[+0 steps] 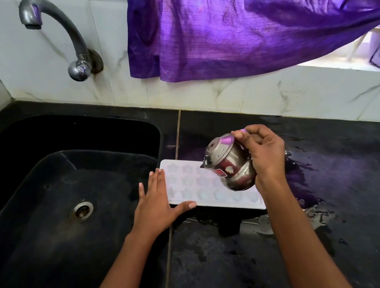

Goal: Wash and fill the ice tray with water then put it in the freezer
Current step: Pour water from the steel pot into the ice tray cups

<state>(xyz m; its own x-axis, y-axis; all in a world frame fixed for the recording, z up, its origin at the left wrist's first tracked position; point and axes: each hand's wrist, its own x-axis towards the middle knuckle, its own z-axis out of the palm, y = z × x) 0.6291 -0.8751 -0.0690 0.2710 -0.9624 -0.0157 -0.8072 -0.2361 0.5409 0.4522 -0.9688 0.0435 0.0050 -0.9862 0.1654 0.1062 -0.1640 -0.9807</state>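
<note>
A white ice tray (191,187) with star-shaped and round wells lies flat on the black counter, just right of the sink. My left hand (157,199) lies spread against the tray's left edge, thumb along its near rim. My right hand (264,153) grips a small steel pot (229,165) and holds it tilted over the tray, mouth pointing left and down toward the wells. The pot hides part of the tray's middle. Some wells look wet, but no stream of water is visible.
A black sink (54,211) with a steel drain (83,209) fills the left. A steel tap (66,36) juts from the tiled wall above it. A purple curtain (252,18) hangs at the upper right. Water puddles on the counter (316,214) right of the tray.
</note>
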